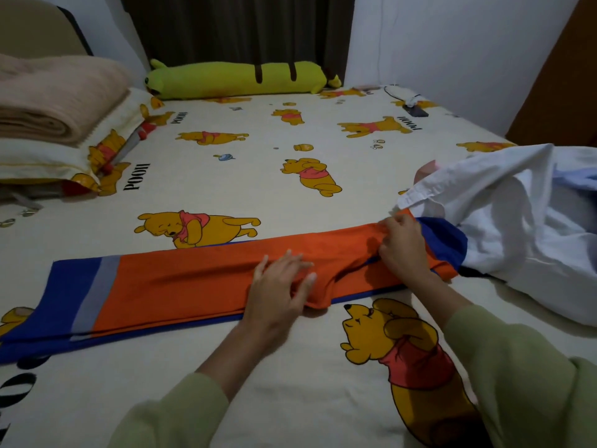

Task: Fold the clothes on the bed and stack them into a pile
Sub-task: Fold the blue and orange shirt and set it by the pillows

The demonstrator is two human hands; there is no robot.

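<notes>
1. Two hands on an orange shirt (206, 279), folded long across the bed (258, 163).
2. Left hand (279, 287) flat, fingers straight, pressing the fold.
3. Right hand (403, 245) pinching the cloth near the blue collar end.
4. White clothes (517, 227) heaped just beside, at right.

The folded garment (200, 279) is orange with blue and grey bands. The bed sheet (258, 163) is cream with yellow bears in red shirts. The shirt (504, 221) is white, the long plush toy (232, 79) yellow-green, the blanket (55, 95) beige.
</notes>
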